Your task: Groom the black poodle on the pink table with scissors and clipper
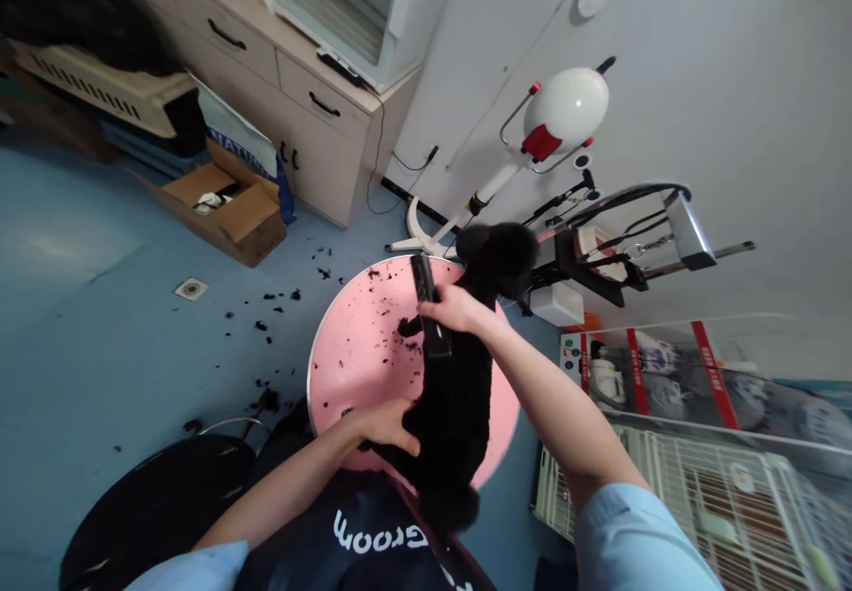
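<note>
A black, curly-coated dog stands on a round pink grooming table, its head toward the far edge and its rear toward me. My right hand is closed around a black hair clipper, held against the side of the dog near its shoulder. My left hand grips the dog at its hindquarters, thumb lying on the fur and the other fingers partly hidden. Tufts of cut black hair are scattered over the tabletop. The clipper's blade cannot be made out.
A grooming arm with straps rises beyond the table, near a white stand dryer. At left are an open cardboard box and a black stool. Wire cages stand at right. Hair clumps dot the blue floor.
</note>
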